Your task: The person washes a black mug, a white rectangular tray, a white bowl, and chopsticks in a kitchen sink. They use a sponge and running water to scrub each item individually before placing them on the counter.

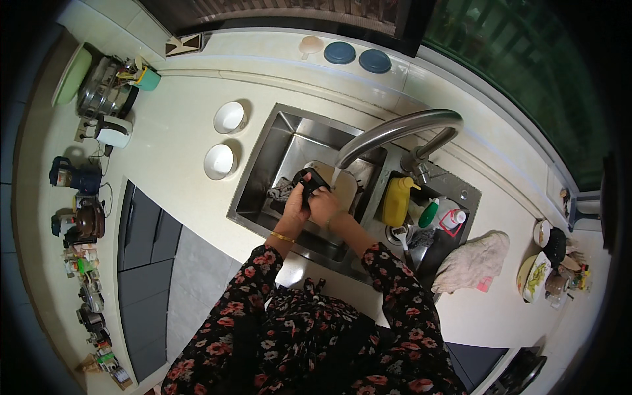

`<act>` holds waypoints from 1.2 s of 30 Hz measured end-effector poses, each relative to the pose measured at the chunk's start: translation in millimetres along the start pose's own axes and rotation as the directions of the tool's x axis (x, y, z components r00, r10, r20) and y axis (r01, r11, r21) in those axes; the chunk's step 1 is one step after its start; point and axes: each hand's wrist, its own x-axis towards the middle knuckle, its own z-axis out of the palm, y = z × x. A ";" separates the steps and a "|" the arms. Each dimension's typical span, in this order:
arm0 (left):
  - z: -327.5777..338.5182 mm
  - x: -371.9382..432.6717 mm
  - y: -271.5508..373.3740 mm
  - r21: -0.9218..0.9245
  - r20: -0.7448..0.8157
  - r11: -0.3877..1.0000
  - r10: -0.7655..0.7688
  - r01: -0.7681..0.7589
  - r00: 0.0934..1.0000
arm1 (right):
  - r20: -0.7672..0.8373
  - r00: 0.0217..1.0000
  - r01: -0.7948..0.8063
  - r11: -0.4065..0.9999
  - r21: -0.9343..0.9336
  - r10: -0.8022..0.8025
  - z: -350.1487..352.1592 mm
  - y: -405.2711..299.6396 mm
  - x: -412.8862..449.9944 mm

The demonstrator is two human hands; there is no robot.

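Over the left basin of a steel double sink (291, 118), my left hand (296, 203) grips a small black object (313, 183), its thumb along the top. My right hand (326, 203) is closed around the object's lower right side, and its fingertips are hidden. What the object is cannot be made out. Water (335, 177) runs from the curved steel faucet (400, 131) just beside it. Below my hands a pale, rounded board or tray (348, 190) lies in the basin. A grey patterned cloth (280, 192) lies at its left.
Two white bowls (230, 118) (220, 162) stand left of the sink. The right basin holds a yellow pump bottle (396, 201), a white-handled brush (401, 237) and a white bottle (452, 217). A beige cloth (471, 264) lies on the right counter. Two blue lids (339, 53) (375, 61) rest on the ledge.
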 end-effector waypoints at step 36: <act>-32.5 13.6 14.2 0.309 -0.206 0.943 0.192 -0.123 0.959 | -0.590 0.804 0.015 0.990 0.137 0.070 -17.2 -5.3 9.8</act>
